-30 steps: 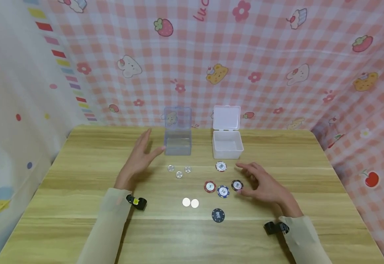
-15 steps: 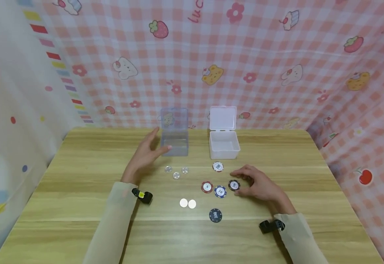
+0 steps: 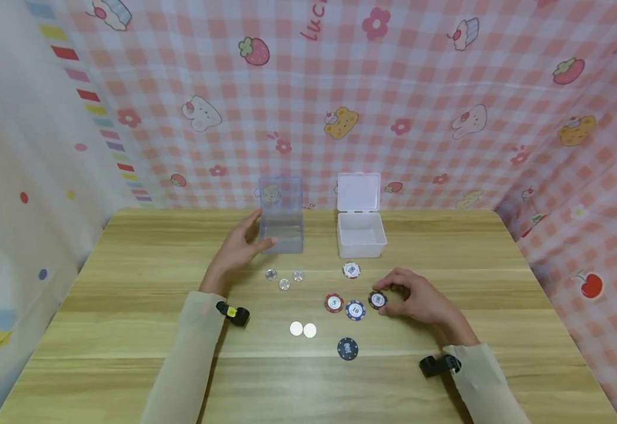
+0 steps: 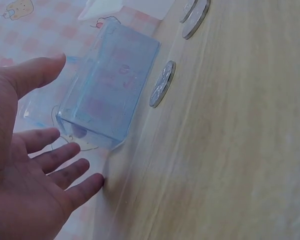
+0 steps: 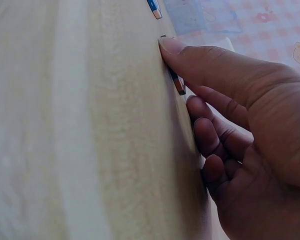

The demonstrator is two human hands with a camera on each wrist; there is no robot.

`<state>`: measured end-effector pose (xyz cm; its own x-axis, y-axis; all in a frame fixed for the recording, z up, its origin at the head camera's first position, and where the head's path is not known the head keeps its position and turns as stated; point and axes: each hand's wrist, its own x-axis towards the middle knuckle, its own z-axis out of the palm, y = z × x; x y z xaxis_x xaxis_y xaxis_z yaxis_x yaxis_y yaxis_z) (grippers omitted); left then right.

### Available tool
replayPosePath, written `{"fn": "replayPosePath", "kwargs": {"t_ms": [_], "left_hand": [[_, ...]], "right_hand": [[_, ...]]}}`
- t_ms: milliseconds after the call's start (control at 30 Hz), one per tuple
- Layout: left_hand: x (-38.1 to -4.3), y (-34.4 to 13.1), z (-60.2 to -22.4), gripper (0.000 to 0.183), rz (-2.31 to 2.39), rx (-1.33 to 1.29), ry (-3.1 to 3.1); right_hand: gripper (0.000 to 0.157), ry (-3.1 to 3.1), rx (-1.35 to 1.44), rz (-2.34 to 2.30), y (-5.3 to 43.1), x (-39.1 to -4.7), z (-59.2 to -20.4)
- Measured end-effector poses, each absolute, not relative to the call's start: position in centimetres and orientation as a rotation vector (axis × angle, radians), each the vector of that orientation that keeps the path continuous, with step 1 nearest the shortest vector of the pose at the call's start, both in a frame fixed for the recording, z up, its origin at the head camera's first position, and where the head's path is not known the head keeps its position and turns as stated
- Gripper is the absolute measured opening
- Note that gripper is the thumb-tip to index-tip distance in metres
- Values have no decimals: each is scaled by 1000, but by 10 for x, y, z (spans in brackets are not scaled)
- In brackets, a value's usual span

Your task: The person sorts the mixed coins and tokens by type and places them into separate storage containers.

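My right hand (image 3: 419, 300) pinches a black poker chip (image 3: 378, 300) by its edges between thumb and index finger. The chip lies at the tabletop, and in the right wrist view the thumb (image 5: 200, 62) covers part of it. My left hand (image 3: 236, 244) is at the left side of an open clear bluish box (image 3: 289, 244), fingers spread. Its thumb overlaps the box's front in the head view. Beside the pinched chip lie a blue chip (image 3: 355, 310) and a red chip (image 3: 333, 302); a white chip (image 3: 352, 270) lies farther back.
An open white box (image 3: 361, 250) stands to the right of the clear one, lid up. Three silvery discs (image 3: 284, 284) lie before the clear box. Two plain bright discs (image 3: 310, 330) and a dark chip (image 3: 347, 349) lie nearer. A patterned cloth (image 3: 419, 88) hangs behind the table.
My right thumb and index finger have closed in on the black chip's edges. My left hand has moved right, up to the clear box. The view has shifted slightly.
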<state>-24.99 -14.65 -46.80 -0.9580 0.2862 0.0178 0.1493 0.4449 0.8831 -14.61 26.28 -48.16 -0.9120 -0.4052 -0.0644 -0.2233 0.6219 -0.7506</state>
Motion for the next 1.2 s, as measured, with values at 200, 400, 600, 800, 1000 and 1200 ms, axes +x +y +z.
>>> {"fn": "replayPosePath", "kwargs": {"t_ms": [200,400,600,800,1000,1200], "left_hand": [[-248,-147,-470,89,1569,364,2506],[-247,-144,-473,81,1607,380,2476],[-250,-142,-477,81,1655,403,2450],[-251,-142,-477,81,1659,380,2441],[-250,-141,-476,80,1676,376,2406],[-249,-141,-474,81,1685,356,2396]], "right_hand": [[34,2598,-494,-1183,262,-146,-481],[33,2597,-493,-1183,262,-143,-480],[33,2632,-511,-1172,262,-142,-477],[33,2659,-525,-1131,261,-143,-478],[32,2668,-528,-1101,259,-141,-473],[34,2651,-547,-1091,263,-144,-478]]}}
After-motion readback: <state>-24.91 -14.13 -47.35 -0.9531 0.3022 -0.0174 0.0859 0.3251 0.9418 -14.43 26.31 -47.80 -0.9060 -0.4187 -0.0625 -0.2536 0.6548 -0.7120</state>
